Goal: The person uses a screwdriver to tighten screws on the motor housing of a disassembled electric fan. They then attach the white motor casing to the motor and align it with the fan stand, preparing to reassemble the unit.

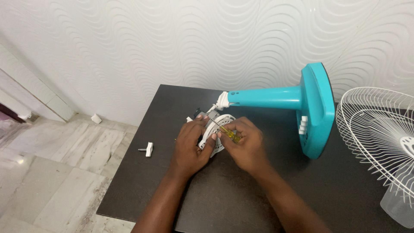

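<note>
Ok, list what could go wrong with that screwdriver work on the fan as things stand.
1. The yellow-handled screwdriver in the right hand points toward the left hand steadying the white motor housing; a slip might jab the fingers.
2. The teal fan stand lies on its side on the dark table; it may roll.
3. The white grille overhangs the table's right edge and might get knocked off.

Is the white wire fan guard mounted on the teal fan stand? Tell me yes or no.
No: the white wire fan guard lies detached on the dark table, right of the teal fan stand lying on its side.
</note>
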